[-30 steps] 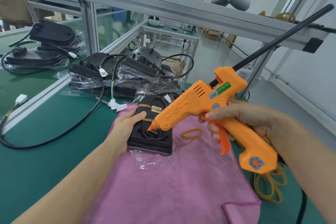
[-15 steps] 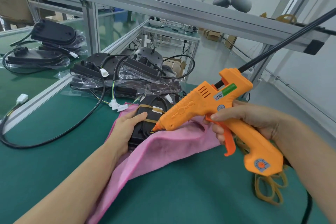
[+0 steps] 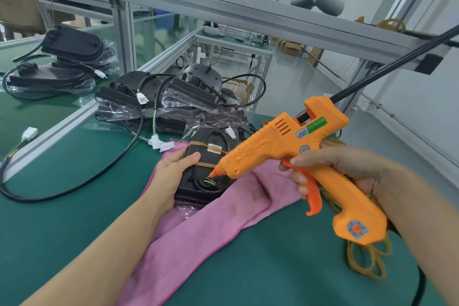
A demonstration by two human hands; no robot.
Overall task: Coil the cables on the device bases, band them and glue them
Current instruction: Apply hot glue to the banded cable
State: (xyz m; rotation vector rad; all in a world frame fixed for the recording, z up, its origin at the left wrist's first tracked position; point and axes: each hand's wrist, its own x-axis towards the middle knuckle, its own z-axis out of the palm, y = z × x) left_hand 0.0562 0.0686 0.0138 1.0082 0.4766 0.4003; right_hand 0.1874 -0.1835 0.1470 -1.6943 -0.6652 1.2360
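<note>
We're gluing: left hand (image 3: 171,174) grips the banded base (image 3: 198,176), right hand (image 3: 347,169) grips the glue gun (image 3: 298,146); next, squeeze steadily

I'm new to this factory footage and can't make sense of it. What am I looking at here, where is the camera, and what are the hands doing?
There is no machine: these are a person's two bare hands, filmed by a camera worn on their head, looking down at a green bench. The left hand steadies a black device base that lies on a pink cloth and carries a rubber band. The right hand grips an orange glue gun, nozzle at the coloured wires in the base. More bases in plastic bags are piled behind, and spare bands lie at the right.
</note>
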